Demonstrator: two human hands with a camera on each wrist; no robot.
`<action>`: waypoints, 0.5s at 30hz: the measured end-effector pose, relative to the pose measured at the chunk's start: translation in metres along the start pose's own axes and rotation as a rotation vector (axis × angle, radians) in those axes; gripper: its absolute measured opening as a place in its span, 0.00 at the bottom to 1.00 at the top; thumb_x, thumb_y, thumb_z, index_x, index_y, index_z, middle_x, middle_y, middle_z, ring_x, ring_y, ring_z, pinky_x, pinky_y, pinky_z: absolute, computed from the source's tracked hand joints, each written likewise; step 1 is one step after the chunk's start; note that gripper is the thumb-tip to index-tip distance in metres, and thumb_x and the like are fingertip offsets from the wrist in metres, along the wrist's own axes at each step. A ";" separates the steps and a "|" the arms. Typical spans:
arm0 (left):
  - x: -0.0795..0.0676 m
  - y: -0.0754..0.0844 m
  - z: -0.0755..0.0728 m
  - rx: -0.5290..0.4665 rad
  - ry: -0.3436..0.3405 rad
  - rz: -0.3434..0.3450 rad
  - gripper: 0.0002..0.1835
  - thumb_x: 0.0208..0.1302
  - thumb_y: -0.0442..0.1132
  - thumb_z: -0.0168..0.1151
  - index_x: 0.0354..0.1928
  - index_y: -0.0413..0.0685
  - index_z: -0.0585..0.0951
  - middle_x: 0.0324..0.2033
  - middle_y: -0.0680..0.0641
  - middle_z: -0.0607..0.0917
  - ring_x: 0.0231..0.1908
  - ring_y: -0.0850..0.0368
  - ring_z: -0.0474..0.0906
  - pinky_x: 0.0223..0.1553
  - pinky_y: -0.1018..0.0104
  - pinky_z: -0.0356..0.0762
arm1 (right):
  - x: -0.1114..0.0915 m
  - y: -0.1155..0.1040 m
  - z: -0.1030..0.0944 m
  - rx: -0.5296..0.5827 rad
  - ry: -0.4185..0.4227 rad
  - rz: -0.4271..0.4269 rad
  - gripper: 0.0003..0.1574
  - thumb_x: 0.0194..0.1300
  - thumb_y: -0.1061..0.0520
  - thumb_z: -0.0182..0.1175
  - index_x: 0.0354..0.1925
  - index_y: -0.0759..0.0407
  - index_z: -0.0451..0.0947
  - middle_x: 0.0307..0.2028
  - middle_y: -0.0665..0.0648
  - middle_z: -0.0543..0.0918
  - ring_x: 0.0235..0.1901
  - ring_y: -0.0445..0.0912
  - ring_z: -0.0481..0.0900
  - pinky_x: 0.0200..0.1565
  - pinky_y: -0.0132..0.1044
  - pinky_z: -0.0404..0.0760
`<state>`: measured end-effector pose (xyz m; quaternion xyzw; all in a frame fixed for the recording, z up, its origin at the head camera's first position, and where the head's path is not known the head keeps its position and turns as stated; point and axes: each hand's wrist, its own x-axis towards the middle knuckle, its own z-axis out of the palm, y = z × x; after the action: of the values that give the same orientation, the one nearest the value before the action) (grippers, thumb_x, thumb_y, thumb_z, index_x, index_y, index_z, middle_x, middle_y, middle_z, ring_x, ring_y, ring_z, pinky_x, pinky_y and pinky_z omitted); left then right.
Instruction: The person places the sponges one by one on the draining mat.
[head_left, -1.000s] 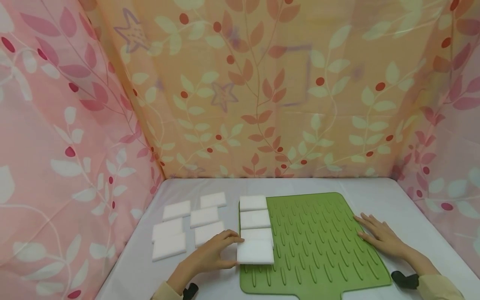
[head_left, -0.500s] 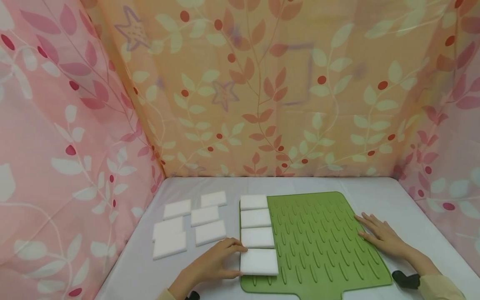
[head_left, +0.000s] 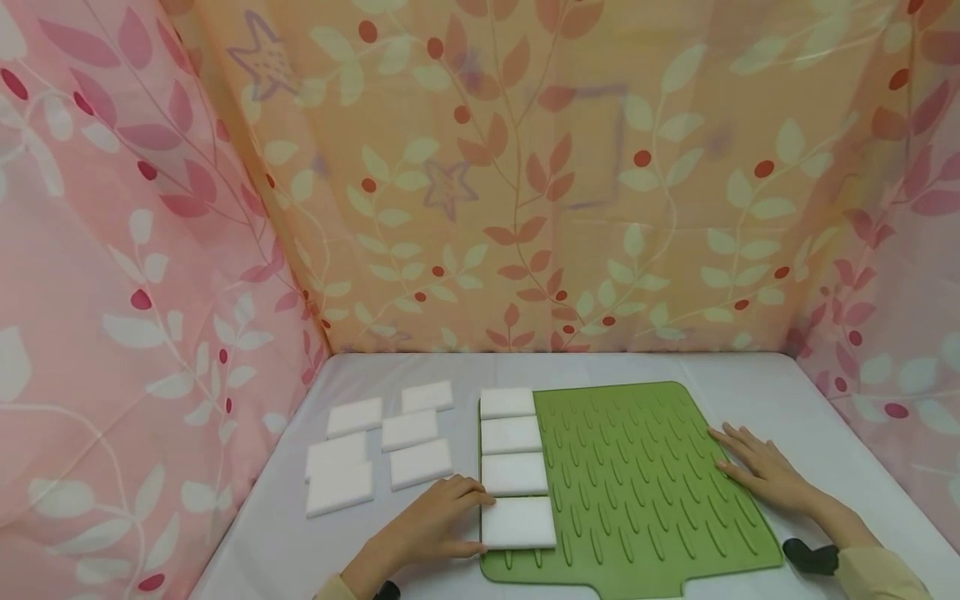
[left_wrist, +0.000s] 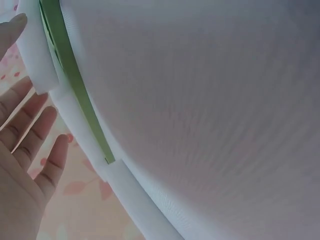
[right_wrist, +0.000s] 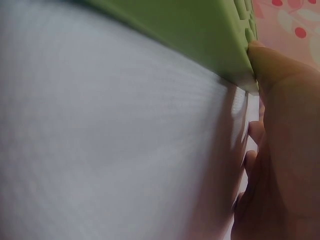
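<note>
On a green ridged mat (head_left: pixel 637 483), several flat white sponge blocks form a column down the left edge. The nearest sponge block (head_left: pixel 517 522) lies a little askew at the near end, its right side jutting past the others. My left hand (head_left: pixel 431 521) pinches that block at its left corners, thumb at the near one and index finger at the far one; the left wrist view shows the thumb (left_wrist: pixel 12 30) against it and the other fingers spread loosely. My right hand (head_left: pixel 765 471) rests with straight fingers at the mat's right edge, the thumb touching the rim in the right wrist view.
Left of the mat, several more white sponge blocks (head_left: pixel 408 431) lie in two loose columns on the white tabletop (head_left: pixel 247 542). A tab (head_left: pixel 641 587) sticks out of the mat's near side. Patterned cloth (head_left: pixel 517 183) hangs behind and at both sides.
My left hand has brought its sponge block nearer to me and slightly right, off the block behind it, and down onto the mat. My right hand has stayed in place.
</note>
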<state>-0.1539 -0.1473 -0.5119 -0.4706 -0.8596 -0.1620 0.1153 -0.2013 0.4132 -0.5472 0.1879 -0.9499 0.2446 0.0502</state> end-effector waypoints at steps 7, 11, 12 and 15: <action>0.000 -0.001 0.001 0.014 0.011 -0.005 0.29 0.53 0.60 0.64 0.55 0.56 0.73 0.50 0.58 0.73 0.50 0.63 0.69 0.51 0.64 0.71 | 0.000 0.000 0.000 0.002 0.009 -0.005 0.35 0.67 0.50 0.52 0.69 0.55 0.57 0.65 0.75 0.57 0.65 0.72 0.46 0.59 0.71 0.30; 0.000 -0.002 0.000 0.007 0.031 0.004 0.28 0.53 0.60 0.64 0.53 0.56 0.74 0.50 0.57 0.73 0.48 0.63 0.69 0.48 0.65 0.71 | 0.000 0.001 0.001 0.003 0.008 -0.007 0.35 0.67 0.50 0.52 0.69 0.55 0.57 0.65 0.75 0.57 0.65 0.73 0.46 0.59 0.71 0.30; 0.000 -0.002 -0.001 0.005 0.033 0.004 0.28 0.53 0.60 0.64 0.53 0.57 0.74 0.50 0.57 0.73 0.48 0.63 0.70 0.48 0.65 0.71 | 0.000 0.001 0.001 0.004 0.008 -0.006 0.35 0.67 0.50 0.52 0.69 0.55 0.57 0.65 0.75 0.57 0.65 0.73 0.46 0.59 0.70 0.29; -0.002 -0.004 -0.004 -0.013 0.019 -0.023 0.28 0.53 0.60 0.64 0.54 0.58 0.74 0.50 0.58 0.73 0.48 0.63 0.69 0.47 0.65 0.71 | 0.000 0.002 0.002 0.002 0.007 -0.005 0.35 0.67 0.50 0.52 0.69 0.55 0.56 0.65 0.75 0.57 0.64 0.74 0.47 0.59 0.70 0.29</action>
<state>-0.1562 -0.1526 -0.5099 -0.4599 -0.8628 -0.1734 0.1183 -0.2021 0.4138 -0.5496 0.1894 -0.9491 0.2460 0.0537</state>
